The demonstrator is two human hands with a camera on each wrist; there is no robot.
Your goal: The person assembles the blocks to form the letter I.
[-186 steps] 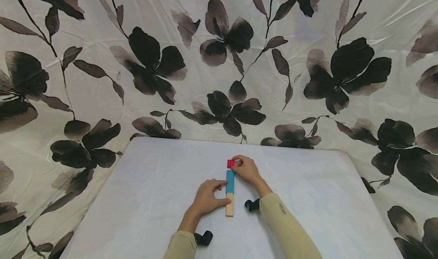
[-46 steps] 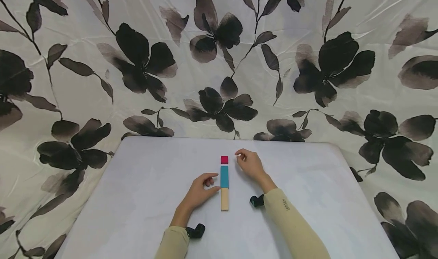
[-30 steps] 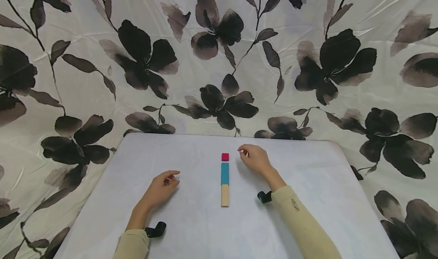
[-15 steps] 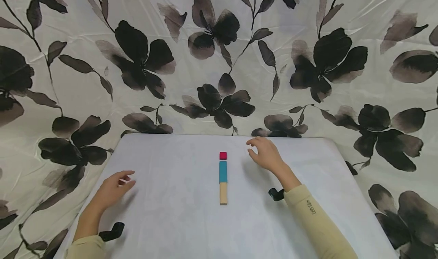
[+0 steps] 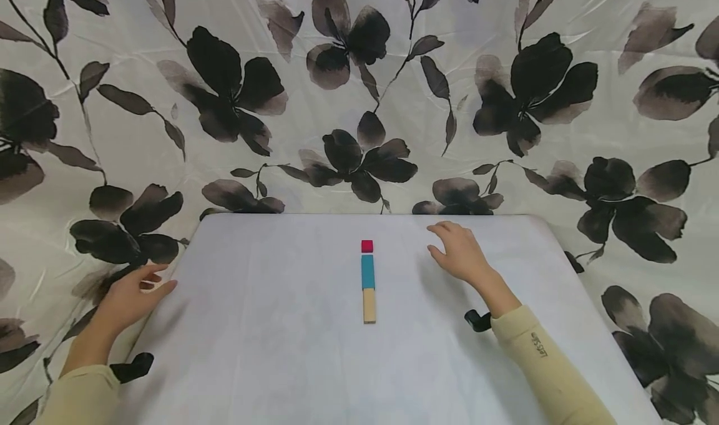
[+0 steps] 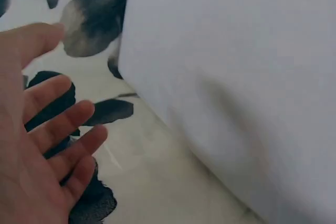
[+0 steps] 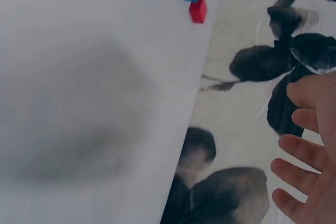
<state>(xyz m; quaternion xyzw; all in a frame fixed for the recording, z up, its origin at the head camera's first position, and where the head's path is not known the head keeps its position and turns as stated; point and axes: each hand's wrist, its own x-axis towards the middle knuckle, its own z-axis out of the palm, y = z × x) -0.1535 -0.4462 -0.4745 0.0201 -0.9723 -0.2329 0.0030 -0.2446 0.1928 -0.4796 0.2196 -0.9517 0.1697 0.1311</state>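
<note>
On the white table stand three toy blocks in a line: a small red block (image 5: 367, 246) at the far end, a longer blue block (image 5: 367, 271), and a plain wooden block (image 5: 369, 306) nearest the person. A narrow gap parts red from blue in the head view; blue and wood meet end to end. The left hand (image 5: 130, 300) is over the table's left edge, fingers loosely bent, holding nothing. To the right of the blocks, the right hand (image 5: 462, 254) hovers above the table with relaxed, spread fingers and touches nothing. The right wrist view shows the red block (image 7: 198, 10) and part of the blue one.
The white table (image 5: 269, 350) has a rounded far edge. Behind and beside it hangs or lies a pale cloth (image 5: 314, 113) with dark flowers. Black wrist cameras sit at the left wrist (image 5: 132, 367) and right wrist.
Both hands have let go of the blocks and drawn apart, the left far to the left, the right to the right. The blocks stay in line.
</note>
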